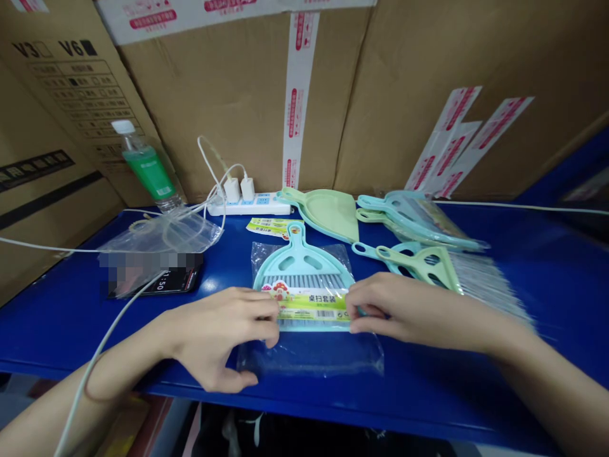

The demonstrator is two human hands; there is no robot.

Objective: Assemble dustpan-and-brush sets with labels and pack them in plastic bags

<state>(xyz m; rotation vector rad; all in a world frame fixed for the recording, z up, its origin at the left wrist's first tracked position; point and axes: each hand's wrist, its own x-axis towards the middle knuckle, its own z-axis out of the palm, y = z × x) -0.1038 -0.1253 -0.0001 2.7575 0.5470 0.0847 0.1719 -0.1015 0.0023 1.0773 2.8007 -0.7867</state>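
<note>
Hands [223, 333] [380, 311] pinch label [309, 306] reading "桌扫套装".

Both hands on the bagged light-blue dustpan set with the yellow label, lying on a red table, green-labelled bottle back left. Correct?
Not quite: the table is blue, not red, as the head view shows. Left hand and right hand do hold the bagged light-blue dustpan set at its yellow label; the green-labelled bottle stands back left.
</note>
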